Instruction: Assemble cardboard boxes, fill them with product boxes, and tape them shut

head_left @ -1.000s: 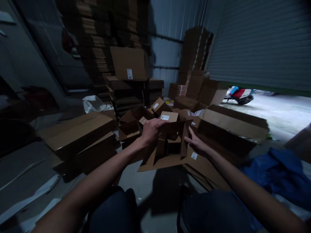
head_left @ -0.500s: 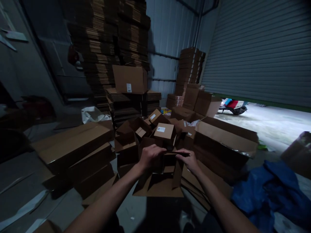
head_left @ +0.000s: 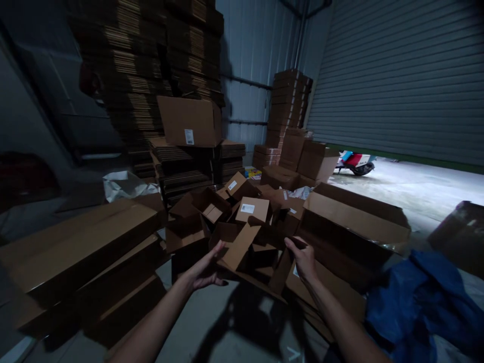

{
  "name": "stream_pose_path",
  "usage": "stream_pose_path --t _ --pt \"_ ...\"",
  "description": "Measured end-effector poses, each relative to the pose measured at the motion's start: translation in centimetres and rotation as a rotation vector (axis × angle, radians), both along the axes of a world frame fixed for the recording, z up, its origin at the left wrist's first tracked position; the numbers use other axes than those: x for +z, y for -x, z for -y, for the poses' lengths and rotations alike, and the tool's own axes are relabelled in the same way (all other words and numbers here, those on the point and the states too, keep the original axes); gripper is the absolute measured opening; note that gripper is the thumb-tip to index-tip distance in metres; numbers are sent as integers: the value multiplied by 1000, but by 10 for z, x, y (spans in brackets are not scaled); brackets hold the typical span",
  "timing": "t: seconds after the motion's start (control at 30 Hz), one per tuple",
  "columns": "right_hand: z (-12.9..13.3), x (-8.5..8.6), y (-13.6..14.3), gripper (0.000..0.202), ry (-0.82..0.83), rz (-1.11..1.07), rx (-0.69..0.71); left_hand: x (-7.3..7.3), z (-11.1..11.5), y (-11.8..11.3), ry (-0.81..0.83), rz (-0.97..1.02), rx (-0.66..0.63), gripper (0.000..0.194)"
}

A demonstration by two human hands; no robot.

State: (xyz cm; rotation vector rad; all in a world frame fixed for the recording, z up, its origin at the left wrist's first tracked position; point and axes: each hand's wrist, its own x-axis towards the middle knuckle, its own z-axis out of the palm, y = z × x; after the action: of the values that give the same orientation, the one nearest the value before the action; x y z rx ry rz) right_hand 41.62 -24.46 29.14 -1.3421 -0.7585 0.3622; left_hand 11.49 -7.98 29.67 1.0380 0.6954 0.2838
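A small brown cardboard box (head_left: 242,247) with its flaps raised is in front of me, tilted above the floor. My right hand (head_left: 303,258) pinches a flap at the box's right side between thumb and fingers. To the left, my left hand (head_left: 206,269) is apart from the box, thumb and fingers spread, with nothing in it. Just beyond stands a closed carton (head_left: 254,209) with a white label. An open carton (head_left: 189,234) lies behind my left hand. The inside of the held box is mostly in shadow.
Long cartons (head_left: 86,237) are piled at the left, and a long open carton (head_left: 355,212) stands at the right. A blue sheet (head_left: 423,302) lies crumpled at lower right. Flattened cardboard stacks (head_left: 189,169) rise behind. A scooter (head_left: 357,162) shows under the partly raised shutter (head_left: 401,85).
My left hand has let go of the box's flap and moved left and down, opening. The box has turned, and a left flap now stands up. My right hand keeps its grip.
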Motion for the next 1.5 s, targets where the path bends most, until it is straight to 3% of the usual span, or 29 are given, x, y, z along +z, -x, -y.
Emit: stream_pose_path --t 0.07,0.13,0.33,0.47,0.53,0.63,0.7,0.8,0.9,0.97,1.17,1.23,1.37,1.5 --pt "-1 0 4 42 10 32 50 -2 8 -2 139 117 -45 62" --pt "-1 0 13 39 10 113 108 0 20 -8 132 229 -9 61" --pt "1 9 45 44 -77 269 33 15 44 -14 25 257 76 89" --pt "0 9 49 43 -85 311 -2 16 50 -10 -6 261 94 110" --pt "-2 5 46 58 -68 288 -4 12 52 -10 -30 204 109 117" --pt "-6 -3 42 97 -55 215 -41 0 51 -12 -47 115 123 125" --pt "-8 -6 40 110 -30 192 -74 -9 50 -15 -57 93 141 127" --pt "-8 -5 37 92 31 200 -67 -25 49 -21 -89 98 191 130" --pt "-5 -2 35 63 76 151 77 -35 53 -24 -67 60 216 137" --pt "-3 1 35 64 71 110 153 -37 56 -23 -33 -4 202 131" --pt "-2 3 42 93 47 174 202 -32 61 -18 -60 -69 76 90" --pt "-1 2 42 89 44 171 232 -36 61 -21 -123 -65 72 89" --pt "0 3 38 79 7 229 335 -47 53 -27 -300 -63 184 93" --pt "-3 4 31 99 -36 185 197 -53 45 -23 -314 -83 175 90"
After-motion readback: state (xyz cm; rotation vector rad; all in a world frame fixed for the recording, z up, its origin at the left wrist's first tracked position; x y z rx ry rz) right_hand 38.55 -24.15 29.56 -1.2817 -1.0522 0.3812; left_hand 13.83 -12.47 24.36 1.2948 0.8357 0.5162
